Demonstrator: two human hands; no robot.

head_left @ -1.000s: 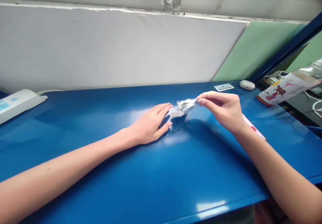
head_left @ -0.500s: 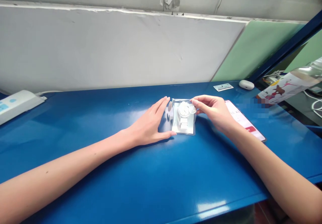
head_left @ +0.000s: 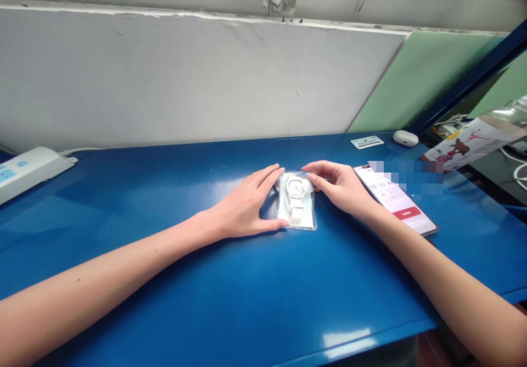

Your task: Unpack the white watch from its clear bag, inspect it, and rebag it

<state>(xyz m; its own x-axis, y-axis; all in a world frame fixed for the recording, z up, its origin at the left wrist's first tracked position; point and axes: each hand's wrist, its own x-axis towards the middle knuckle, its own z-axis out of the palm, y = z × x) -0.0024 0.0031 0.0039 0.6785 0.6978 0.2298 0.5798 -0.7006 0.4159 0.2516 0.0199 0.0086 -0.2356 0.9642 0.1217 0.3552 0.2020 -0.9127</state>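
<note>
A white wristwatch (head_left: 296,190) lies in a clear plastic bag (head_left: 309,225) on the blue table, with a pale card behind it. My left hand (head_left: 247,205) rests on the table at the bag's left side. Its thumb and fingers are spread apart, with the tips touching the bag's left edge. From the other side, my right hand (head_left: 340,187) has its thumb and index finger closed on the bag's upper right part, beside a small round disc. The other fingers of this hand are curled and partly hidden.
A phone (head_left: 405,205) with a lit timer screen lies beside my right forearm. Behind it are a card (head_left: 367,142) and a white earbud case (head_left: 405,138). A bottle (head_left: 473,139) leans at the right; a white power strip (head_left: 35,169) sits far left.
The bag with the wristwatch has shifted slightly toward me and to the left. My right hand has moved left with it, uncovering more of the phone. My left hand has barely moved.
</note>
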